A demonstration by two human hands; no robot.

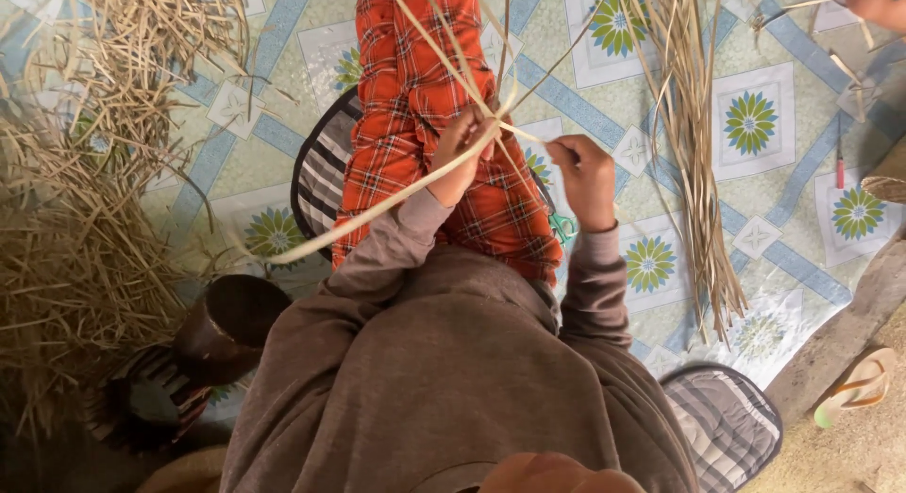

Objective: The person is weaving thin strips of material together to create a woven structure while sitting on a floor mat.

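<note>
Pale flat strips (444,172) cross above the lap, over a red checked trouser leg (415,106). The left hand (461,153) has its fingers curled shut around the strips where they meet, and one long strip runs down from it toward the lower left. The right hand (585,177) is closed in a fist just beside it, seemingly pinching a thin strip, though the grip is hard to see. Green scissors (563,227) peek out under the right wrist. A bundle of strips (694,153) lies on the flowered mat (783,172) to the right; a heap of straw (85,191) fills the left.
</note>
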